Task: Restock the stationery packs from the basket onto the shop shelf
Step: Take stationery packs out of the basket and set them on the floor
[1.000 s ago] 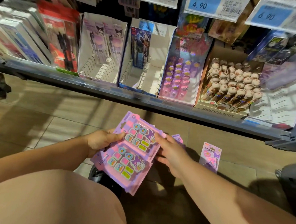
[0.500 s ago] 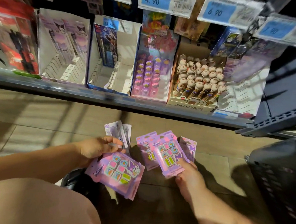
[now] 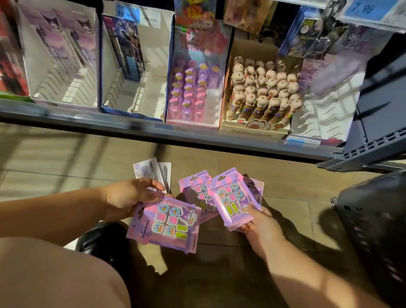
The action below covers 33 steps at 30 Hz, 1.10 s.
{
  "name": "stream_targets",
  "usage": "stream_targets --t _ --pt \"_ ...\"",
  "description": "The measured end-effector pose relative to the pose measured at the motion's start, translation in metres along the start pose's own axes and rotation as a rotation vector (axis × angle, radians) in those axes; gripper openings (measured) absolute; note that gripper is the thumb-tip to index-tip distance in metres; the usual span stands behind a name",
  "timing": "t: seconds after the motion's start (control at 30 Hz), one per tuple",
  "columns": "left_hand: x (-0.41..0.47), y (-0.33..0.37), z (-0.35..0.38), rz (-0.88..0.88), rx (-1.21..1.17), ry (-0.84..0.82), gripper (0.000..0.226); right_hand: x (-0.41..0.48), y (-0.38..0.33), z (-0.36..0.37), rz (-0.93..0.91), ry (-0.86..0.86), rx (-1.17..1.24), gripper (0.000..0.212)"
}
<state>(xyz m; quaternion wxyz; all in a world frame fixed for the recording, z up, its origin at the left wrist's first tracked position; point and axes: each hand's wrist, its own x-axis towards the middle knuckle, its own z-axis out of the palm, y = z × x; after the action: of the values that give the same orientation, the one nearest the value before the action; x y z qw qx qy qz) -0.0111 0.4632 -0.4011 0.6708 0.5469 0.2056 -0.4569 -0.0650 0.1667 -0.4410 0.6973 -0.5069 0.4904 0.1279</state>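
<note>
Left hand (image 3: 127, 197) is holding a stack of purple Kuromi packs (image 3: 165, 225) low over the floor, its grip pinching only the far-left corner, so the lower packs could be sliding out. Right hand (image 3: 259, 225) is pinching one Kuromi pack (image 3: 232, 200) by its near edge, and it may be knocking the loose Kuromi pack (image 3: 195, 191) lying on the floor. Counting: one stack (number unclear), one held pack, one floor pack, one smaller purple pack (image 3: 256, 187), two pen packs (image 3: 151, 172), none reaching the shelf (image 3: 151, 127).
</note>
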Motion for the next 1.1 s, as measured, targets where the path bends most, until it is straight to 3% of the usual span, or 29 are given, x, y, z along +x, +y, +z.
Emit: stream_targets --t 0.13,0.23,0.33,0.47,0.53,0.6,0.8,0.87,1.1 --pt "0.0 0.001 0.001 0.013 0.03 0.039 0.033 0.004 0.012 0.017 0.101 -0.102 -0.14 0.013" --pt "0.002 0.003 0.001 0.035 0.061 0.115 0.024 0.005 0.017 0.025 0.156 -0.065 -0.477 0.02" --pt "0.005 0.006 0.005 0.058 0.074 0.149 0.014 -0.002 0.015 0.033 0.08 -0.008 -0.661 0.03" --pt "0.011 0.007 0.009 0.084 0.104 0.174 0.016 -0.024 0.003 0.05 0.091 -0.326 -0.55 0.042" --pt "0.013 0.007 0.013 0.093 0.098 0.176 0.015 -0.034 0.0 0.057 0.075 -0.482 -0.588 0.036" --pt "0.016 0.008 0.016 0.102 0.07 0.188 0.014 -0.036 0.002 0.062 -0.002 -0.527 -0.584 0.026" --pt "0.012 0.004 0.017 -0.03 0.135 0.09 0.016 -0.027 0.007 0.058 -0.021 -0.375 -0.216 0.019" --pt "0.012 -0.001 0.018 -0.046 0.117 0.081 0.006 -0.022 0.005 0.054 -0.03 -0.323 -0.235 0.018" --pt "0.019 0.0 0.018 -0.003 0.197 0.154 0.013 0.002 0.01 0.048 0.025 -0.141 -0.236 0.01"
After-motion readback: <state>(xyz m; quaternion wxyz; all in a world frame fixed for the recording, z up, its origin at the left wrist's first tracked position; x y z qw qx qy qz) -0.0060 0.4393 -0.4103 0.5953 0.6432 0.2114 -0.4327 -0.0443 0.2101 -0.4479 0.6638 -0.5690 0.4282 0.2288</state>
